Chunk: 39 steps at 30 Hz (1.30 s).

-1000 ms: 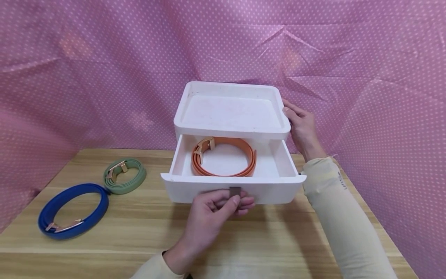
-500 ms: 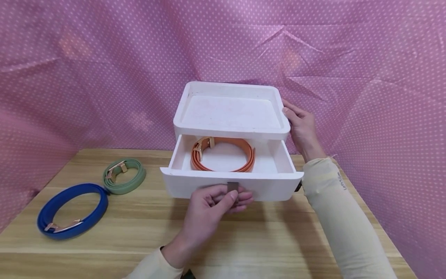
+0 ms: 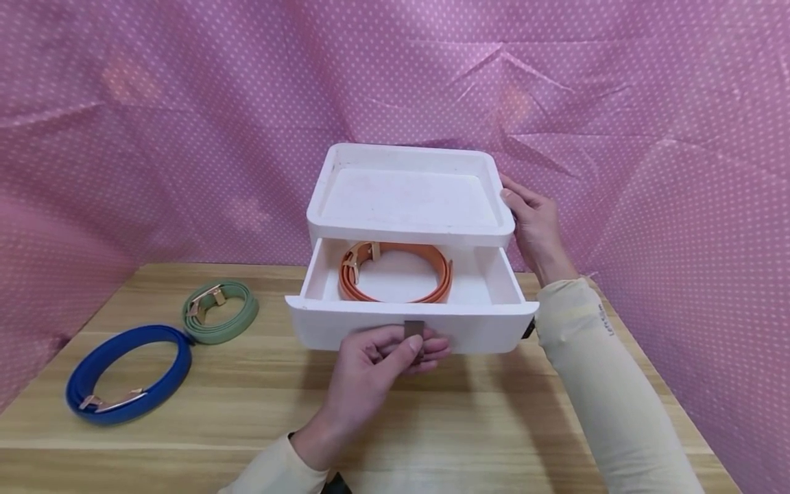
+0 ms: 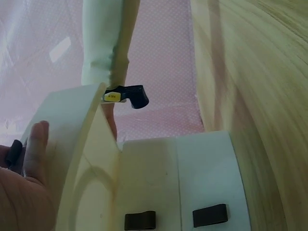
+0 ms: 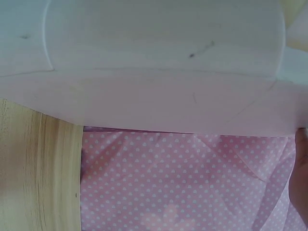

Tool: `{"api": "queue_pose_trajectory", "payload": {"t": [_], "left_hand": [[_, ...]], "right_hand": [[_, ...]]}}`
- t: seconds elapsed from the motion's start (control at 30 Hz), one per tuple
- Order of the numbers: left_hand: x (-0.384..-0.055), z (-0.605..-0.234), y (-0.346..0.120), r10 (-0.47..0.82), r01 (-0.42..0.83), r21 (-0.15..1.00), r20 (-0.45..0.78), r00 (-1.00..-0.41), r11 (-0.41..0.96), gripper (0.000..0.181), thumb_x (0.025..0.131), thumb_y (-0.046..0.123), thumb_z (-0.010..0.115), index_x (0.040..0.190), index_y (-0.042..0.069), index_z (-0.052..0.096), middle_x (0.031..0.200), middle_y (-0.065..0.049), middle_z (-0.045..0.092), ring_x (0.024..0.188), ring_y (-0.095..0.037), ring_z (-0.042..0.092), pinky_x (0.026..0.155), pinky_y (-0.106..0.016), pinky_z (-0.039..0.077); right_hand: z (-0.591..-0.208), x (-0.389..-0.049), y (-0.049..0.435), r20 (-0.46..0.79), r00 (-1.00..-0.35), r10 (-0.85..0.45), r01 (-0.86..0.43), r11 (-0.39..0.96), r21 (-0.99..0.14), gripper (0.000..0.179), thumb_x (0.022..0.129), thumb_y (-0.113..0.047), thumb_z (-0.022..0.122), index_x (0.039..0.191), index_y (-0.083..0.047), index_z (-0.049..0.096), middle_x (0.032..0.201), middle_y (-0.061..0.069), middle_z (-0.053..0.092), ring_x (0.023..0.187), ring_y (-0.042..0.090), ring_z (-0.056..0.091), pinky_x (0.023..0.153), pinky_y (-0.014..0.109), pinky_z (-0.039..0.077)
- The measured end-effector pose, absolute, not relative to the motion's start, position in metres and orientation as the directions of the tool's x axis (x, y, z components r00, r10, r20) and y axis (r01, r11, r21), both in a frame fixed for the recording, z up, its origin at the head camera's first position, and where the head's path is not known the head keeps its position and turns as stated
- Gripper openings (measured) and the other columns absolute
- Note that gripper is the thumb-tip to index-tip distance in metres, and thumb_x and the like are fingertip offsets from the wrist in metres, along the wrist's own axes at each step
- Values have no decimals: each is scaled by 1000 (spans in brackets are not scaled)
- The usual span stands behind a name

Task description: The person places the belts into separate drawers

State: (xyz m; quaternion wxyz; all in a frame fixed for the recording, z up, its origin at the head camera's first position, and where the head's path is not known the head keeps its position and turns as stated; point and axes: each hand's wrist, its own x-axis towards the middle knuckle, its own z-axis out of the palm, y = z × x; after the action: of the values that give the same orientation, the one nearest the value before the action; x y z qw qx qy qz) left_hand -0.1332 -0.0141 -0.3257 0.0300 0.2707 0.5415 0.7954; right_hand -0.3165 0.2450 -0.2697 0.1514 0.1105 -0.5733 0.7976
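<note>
A white drawer unit [image 3: 410, 233] stands at the back of the table, its top drawer [image 3: 475, 333] pulled partway out. Inside lies a coiled orange belt [image 3: 447, 274] with a gold buckle. My left hand [image 3: 367, 377] pinches the brown pull tab [image 3: 414, 330] at the drawer front, thumb over it and fingers beneath. At the unit's upper right side, my right hand [image 3: 537, 230] grips the rim edge, the thumb near the top and the other fingers partly hidden behind. Part of that hand shows at the edge of the right wrist view, against the white wall.
A coiled green belt [image 3: 247, 319] and a coiled blue belt [image 3: 173, 384] lie on the wooden table [image 3: 247, 439] to the left. Lower drawers with dark tabs [image 4: 210, 215] appear in the left wrist view. Pink dotted cloth [image 3: 247, 103] hangs behind.
The top drawer has slid slightly inward, with my left hand moving along on its tab. My right hand keeps its place on the unit, and the belts on the table lie as before.
</note>
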Motion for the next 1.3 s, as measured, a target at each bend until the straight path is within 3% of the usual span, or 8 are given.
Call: {"api": "queue_pose_trajectory", "payload": {"t": [0.2, 0.43, 0.57, 0.73, 1.3], "left_hand": [[-136, -329, -12, 315, 315, 850, 464, -828, -422, 23, 100, 2, 54, 104, -20, 61, 104, -28, 67, 95, -39, 68, 82, -51, 58], [-139, -329, -11, 291, 334, 844, 473, -832, -418, 23, 99, 2, 55, 92, -18, 61, 104, -26, 69, 94, -40, 68, 80, -52, 58], [-141, -329, -11, 290, 329, 851, 464, -837, -410, 22, 99, 2, 55, 92, -19, 61, 103, -27, 68, 94, -40, 68, 80, -50, 58], [-143, -329, -11, 290, 329, 853, 461, -838, -406, 22, 99, 1, 55, 105, -18, 63, 103, -26, 69, 95, -40, 68, 80, -54, 57], [-146, -330, -7, 245, 381, 822, 509, -825, -424, 20, 99, -2, 52, 97, -20, 61, 103, -30, 67, 93, -40, 69, 79, -53, 58]], "right_hand": [[-270, -316, 245, 355, -928, 116, -374, -285, -883, 36, 95, -2, 64, 128, 8, 57, 133, 18, 57, 113, 23, 62, 92, 27, 54], [-268, -316, 244, 334, -934, 126, -356, -271, -894, 37, 94, -4, 65, 129, 6, 58, 133, 18, 57, 115, 23, 61, 93, 27, 54], [-268, -317, 243, 323, -937, 130, -347, -260, -901, 38, 94, -5, 66, 130, 5, 58, 134, 17, 57, 116, 23, 60, 94, 27, 53], [-269, -317, 244, 324, -937, 134, -348, -261, -900, 38, 94, -4, 65, 130, 6, 57, 134, 18, 57, 117, 24, 60, 94, 27, 53], [-269, -317, 243, 345, -930, 131, -368, -274, -889, 36, 95, -3, 64, 128, 7, 58, 132, 18, 58, 115, 25, 61, 93, 27, 54]]}}
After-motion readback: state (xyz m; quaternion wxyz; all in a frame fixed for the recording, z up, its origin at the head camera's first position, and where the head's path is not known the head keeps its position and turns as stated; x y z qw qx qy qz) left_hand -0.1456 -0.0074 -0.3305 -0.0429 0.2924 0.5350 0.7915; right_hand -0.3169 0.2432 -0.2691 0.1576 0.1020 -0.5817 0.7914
